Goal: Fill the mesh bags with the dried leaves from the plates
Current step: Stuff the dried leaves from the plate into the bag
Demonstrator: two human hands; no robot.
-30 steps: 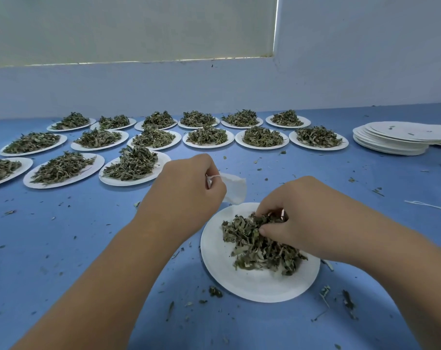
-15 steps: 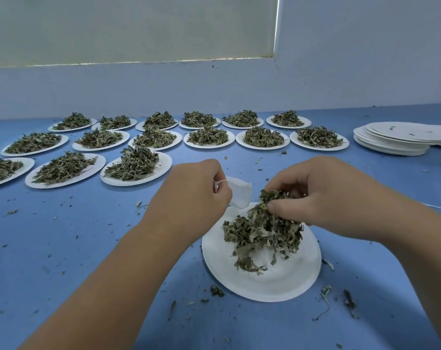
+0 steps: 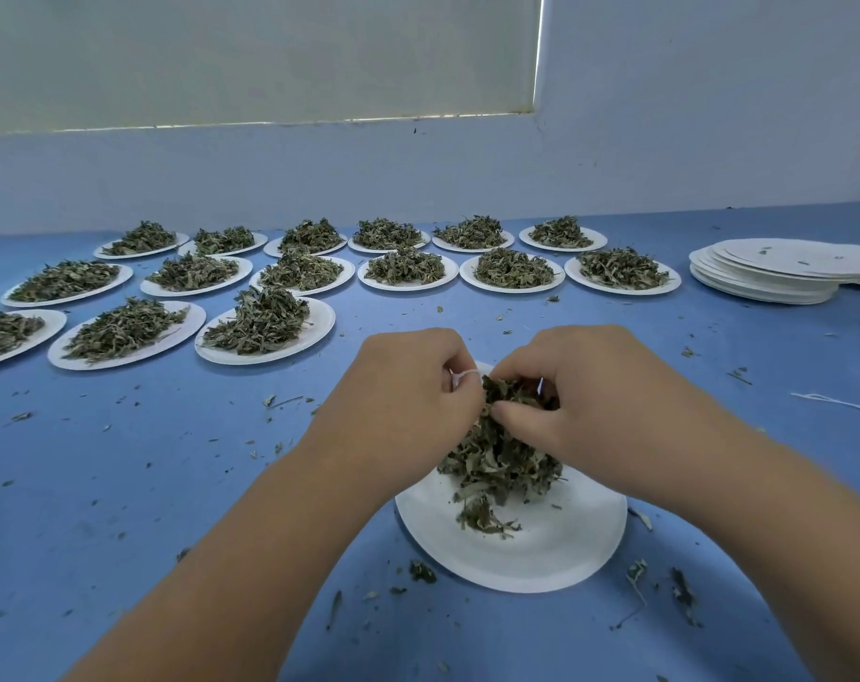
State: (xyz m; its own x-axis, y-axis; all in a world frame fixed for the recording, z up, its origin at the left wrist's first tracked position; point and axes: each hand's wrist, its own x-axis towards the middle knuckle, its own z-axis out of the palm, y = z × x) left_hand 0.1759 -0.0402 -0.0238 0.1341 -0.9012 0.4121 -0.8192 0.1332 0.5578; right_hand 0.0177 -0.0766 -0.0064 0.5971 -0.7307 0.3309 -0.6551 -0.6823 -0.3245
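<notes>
A white paper plate point(image 3: 541, 548) lies in front of me on the blue table, with a few dried leaves left on it. My right hand point(image 3: 580, 396) grips a clump of dried leaves point(image 3: 504, 460) above the plate, and the clump hangs down from the fingers. My left hand point(image 3: 408, 386) pinches the white mesh bag point(image 3: 462, 377) right beside that clump. Only a strip of the bag's rim shows between the hands; the rest is hidden. The two hands almost touch.
Several plates heaped with dried leaves point(image 3: 265, 332) stand in rows across the back and left of the table. A stack of bare white plates point(image 3: 762, 283) sits at the far right, with a loose white string point(image 3: 836, 402) nearby. Leaf crumbs are scattered around.
My right hand has lifted a clump of leaves off the plate and carried it left to the bag in my left hand. The bag is now mostly hidden between the hands.
</notes>
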